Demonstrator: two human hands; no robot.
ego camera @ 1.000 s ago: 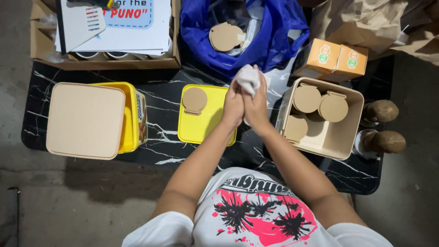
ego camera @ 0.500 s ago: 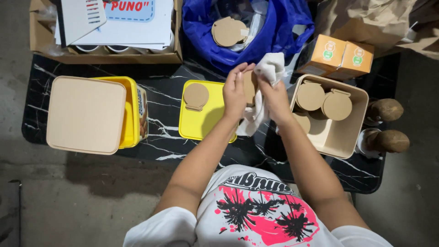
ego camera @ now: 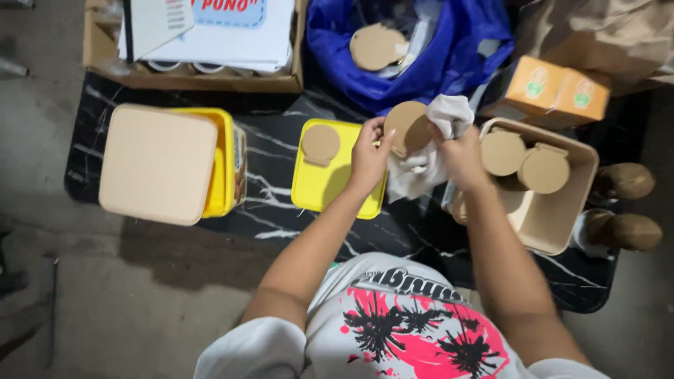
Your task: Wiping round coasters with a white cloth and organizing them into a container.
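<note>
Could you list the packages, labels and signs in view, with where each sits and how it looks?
Orange cartons: two, top right, boxy, each with a round green-and-white label.
Cardboard box: top left, brown, open.
White sheet: on that box, flat, with a blue rounded patch and red lettering.
Striped label: on the papers, small, white.

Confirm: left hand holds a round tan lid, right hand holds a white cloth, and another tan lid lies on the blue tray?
Not quite. In the head view the other tan lid lies on a yellow tray, not blue. The left hand does hold a round tan lid; the right hand holds the white cloth.
</note>
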